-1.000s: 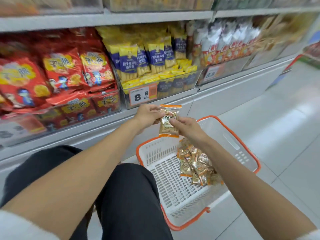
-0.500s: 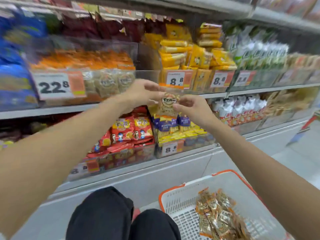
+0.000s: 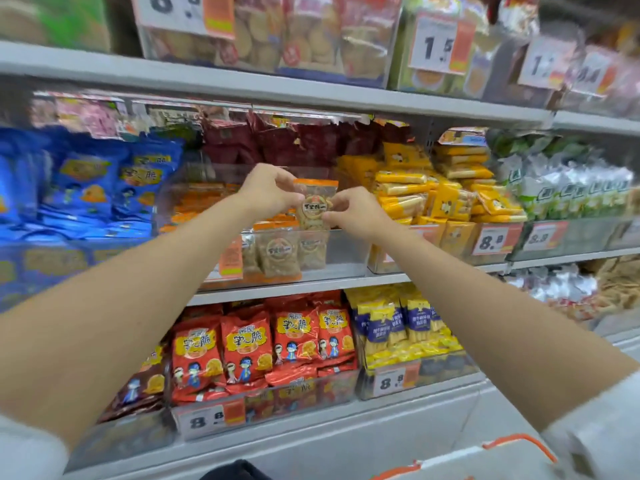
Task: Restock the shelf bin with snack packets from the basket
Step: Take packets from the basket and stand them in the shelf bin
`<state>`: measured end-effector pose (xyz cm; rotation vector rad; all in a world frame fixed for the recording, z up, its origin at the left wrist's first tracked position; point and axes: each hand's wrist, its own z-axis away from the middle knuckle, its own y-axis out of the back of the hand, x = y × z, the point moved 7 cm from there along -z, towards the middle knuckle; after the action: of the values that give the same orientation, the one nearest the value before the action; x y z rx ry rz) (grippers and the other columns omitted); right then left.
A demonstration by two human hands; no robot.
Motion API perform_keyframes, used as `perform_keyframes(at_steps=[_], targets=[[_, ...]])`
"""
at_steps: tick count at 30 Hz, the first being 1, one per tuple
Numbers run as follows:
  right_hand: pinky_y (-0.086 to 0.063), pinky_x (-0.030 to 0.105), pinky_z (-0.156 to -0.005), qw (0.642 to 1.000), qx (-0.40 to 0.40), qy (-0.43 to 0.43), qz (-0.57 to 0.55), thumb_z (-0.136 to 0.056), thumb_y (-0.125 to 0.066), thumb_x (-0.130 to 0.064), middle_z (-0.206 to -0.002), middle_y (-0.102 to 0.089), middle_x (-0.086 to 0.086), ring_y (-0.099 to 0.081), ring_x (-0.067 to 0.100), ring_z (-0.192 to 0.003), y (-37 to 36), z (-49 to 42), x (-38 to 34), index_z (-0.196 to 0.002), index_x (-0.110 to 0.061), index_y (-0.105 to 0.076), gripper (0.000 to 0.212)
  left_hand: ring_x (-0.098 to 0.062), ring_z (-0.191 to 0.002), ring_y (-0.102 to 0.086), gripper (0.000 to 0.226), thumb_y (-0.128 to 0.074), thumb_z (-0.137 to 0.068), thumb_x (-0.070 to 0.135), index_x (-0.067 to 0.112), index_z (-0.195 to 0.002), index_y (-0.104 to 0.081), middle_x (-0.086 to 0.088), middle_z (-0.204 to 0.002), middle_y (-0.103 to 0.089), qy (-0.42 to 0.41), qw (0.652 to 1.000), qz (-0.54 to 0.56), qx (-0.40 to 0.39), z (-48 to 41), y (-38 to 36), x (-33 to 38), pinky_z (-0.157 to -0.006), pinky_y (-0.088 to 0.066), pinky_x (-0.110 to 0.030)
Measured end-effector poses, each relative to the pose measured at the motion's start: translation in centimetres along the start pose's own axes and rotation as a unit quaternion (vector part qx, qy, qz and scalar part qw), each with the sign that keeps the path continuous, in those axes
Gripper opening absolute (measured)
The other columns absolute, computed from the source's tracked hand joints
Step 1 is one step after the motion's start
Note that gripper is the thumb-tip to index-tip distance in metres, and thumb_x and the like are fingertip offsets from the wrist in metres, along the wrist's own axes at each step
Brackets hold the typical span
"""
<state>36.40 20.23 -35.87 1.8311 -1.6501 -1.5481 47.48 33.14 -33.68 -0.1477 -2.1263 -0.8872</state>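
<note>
Head view puts the snack packet [image 3: 316, 202] at shelf height now, where 1.0 s ago it was held low over the basket [image 3: 519, 441]. It is upright, just above the front rim of the clear shelf bin [image 3: 348, 249]. The left hand [image 3: 268, 194] pinches its left edge between thumb and curled fingertips, and the right hand [image 3: 358, 213] pinches the right edge lower down. The basket has slid to the bottom right corner, with only its orange rim showing, so what remains inside cannot be seen. Behind the bin's wall about 3 matching packets [image 3: 278, 252] stand upright. The carry looks finished, and the placing step seems next: lowering this packet into the bin
</note>
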Motion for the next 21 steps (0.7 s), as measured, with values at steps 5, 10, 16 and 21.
perform_keyframes(at_steps=[5, 10, 16, 21], targets=[[-0.045, 0.023, -0.054, 0.997, -0.046, -0.054, 0.016, -0.079, -0.079, -0.025, -0.071, -0.065, 0.0, -0.058, 0.011, -0.063, -1.3, -1.0, 1.3, -0.075, -0.011, -0.072, 0.016, -0.017, -0.087, -0.065, 0.021, -0.083, -0.074, 0.019, 0.013, -0.093, -0.075, -0.002, -0.09, -0.072, -0.015, 0.994, -0.109, -0.017, -0.4, -1.5, -1.3, -0.084, -0.053, -0.033], [-0.06, 0.033, -0.065, 0.996, -0.062, -0.065, -0.017, -0.082, -0.076, -0.02, -0.076, -0.067, 0.006, -0.069, 0.02, -0.07, -1.8, -1.5, 1.0, -0.081, -0.011, -0.066, 0.013, -0.017, -0.083, -0.06, 0.015, -0.084, -0.073, 0.019, 0.017, -0.086, -0.077, 0.0, -0.087, -0.068, -0.003, 0.984, -0.166, -0.072, -1.2, -3.1, -1.9, -0.074, -0.046, -0.028], [-0.051, 0.021, -0.049, 0.983, -0.15, -0.104, 0.034, -0.092, -0.063, -0.014, -0.062, -0.063, 0.003, -0.069, 0.014, -0.06, -2.8, -1.5, 1.4, -0.062, -0.012, -0.055, 0.032, -0.017, -0.1, -0.061, 0.017, -0.068, -0.088, 0.026, 0.014, -0.098, -0.077, 0.0, -0.104, -0.07, 0.056, 0.978, -0.148, -0.133, -1.6, -3.4, -3.4, -0.087, -0.047, -0.028], [-0.054, 0.033, -0.072, 0.995, -0.044, -0.08, 0.036, -0.086, -0.068, -0.025, -0.09, -0.067, 0.005, -0.068, 0.021, -0.083, -1.8, -0.9, 1.1, -0.101, -0.011, -0.06, 0.021, -0.017, -0.085, -0.062, 0.03, -0.058, -0.094, 0.034, 0.01, -0.088, -0.075, -0.001, -0.086, -0.068, 0.029, 0.99, -0.125, -0.055, -0.4, -1.8, -2.6, -0.086, -0.05, -0.032]])
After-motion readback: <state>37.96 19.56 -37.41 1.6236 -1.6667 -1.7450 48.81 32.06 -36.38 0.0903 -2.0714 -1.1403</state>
